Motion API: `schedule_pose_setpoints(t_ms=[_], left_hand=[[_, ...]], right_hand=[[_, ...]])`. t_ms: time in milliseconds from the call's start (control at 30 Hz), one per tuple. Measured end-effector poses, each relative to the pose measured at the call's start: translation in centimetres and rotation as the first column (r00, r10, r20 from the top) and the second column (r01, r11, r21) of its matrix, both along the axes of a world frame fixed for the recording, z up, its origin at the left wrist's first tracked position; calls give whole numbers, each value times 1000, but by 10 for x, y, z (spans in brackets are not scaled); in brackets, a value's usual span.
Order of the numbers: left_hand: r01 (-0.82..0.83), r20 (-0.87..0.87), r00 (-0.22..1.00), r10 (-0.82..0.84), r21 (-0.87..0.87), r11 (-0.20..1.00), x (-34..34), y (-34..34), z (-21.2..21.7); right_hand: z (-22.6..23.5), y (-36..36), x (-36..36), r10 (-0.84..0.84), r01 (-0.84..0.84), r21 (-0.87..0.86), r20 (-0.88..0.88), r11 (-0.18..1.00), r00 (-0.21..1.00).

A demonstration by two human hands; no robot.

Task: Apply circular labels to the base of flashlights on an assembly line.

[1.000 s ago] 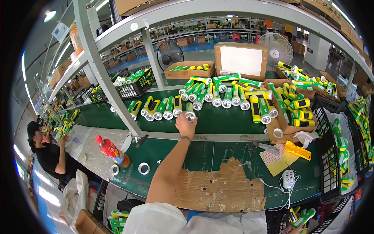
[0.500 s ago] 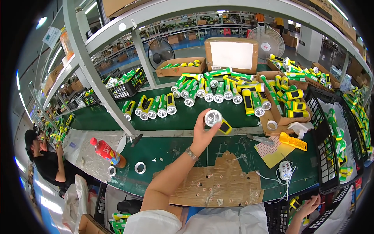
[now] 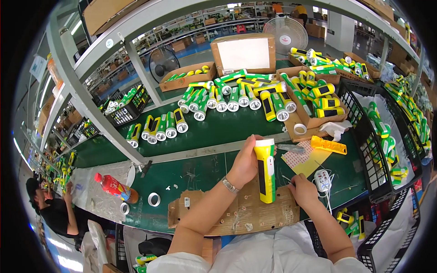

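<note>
Seemingly a holding step: left hand (image 3: 245, 164) has fingers wrapped round a near-upright flashlight (image 3: 266, 175); right hand (image 3: 304, 190), at its four o'clock, half-curled, contents unclear; next calls for steadiness

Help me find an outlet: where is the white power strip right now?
In the head view, the white power strip is on the green table's right side, between the person's right hand and the black crate.
</note>
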State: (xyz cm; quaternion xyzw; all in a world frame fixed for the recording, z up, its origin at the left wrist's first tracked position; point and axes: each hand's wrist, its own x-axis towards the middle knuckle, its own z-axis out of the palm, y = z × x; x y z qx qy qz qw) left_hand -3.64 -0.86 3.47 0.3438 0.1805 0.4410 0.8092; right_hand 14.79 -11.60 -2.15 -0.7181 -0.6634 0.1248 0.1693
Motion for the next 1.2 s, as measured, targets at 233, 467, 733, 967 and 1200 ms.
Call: schedule_pose_setpoints(t_ms=[233, 467, 733, 967, 1200], left_hand=[[103, -167, 983, -70, 200, 974, 14, -8, -8], [264, -517, 851, 95, 577, 773, 36, -38, -25], [616, -780, 599, -180, 306, 726, 38, -56, -2], [557, -931, 321, 172, 333, 761, 43, -48, -9], [301, -744, 646, 169, 451, 840, 14, -19, -47]], right_hand=[[27, 9, 18, 136, -13, 274, -437, 962, 889], [71, 29, 24, 375, -255, 320, -403, 912, 835], [89, 10, 26, 457, -415, 359, -37, 836, 889], [53, 35, 16, 182, -139, 166, -283, 976, 942], [44, 45, 25, -98, -95, -177, -835, 980, 542]])
